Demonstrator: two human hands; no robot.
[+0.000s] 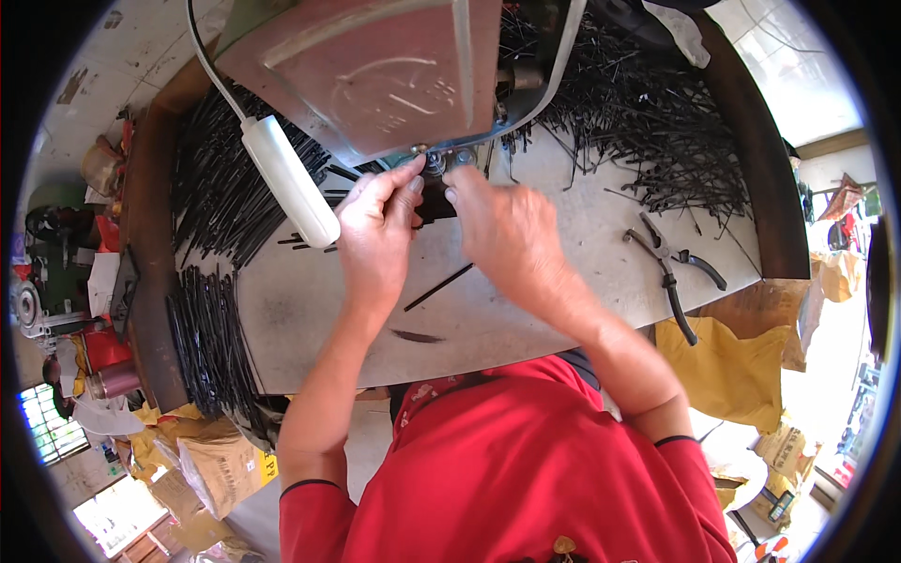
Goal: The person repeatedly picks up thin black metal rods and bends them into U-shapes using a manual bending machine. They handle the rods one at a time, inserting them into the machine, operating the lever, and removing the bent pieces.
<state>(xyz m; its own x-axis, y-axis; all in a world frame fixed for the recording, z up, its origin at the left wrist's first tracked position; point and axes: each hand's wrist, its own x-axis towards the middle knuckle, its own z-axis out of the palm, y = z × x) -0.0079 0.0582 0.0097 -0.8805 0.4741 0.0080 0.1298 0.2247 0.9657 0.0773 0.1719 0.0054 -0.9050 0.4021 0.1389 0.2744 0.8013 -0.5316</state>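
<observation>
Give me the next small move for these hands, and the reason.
Perhaps ease the right hand slightly toward the left hand: both are by the metal fittings at the lower edge of the machine housing, with a small gap between the hands. Whether either pinches a part is too hidden to tell.

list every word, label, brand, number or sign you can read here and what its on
I won't copy wording out; marks show on:
Pinkish machine cover: raised marks, too unclear to read.
Lower-left brown sack: dark print, small and blurred.
Yellow patch at its edge: bold dark letters.
Lower-right brown sack: dark print, too small to read.
</observation>
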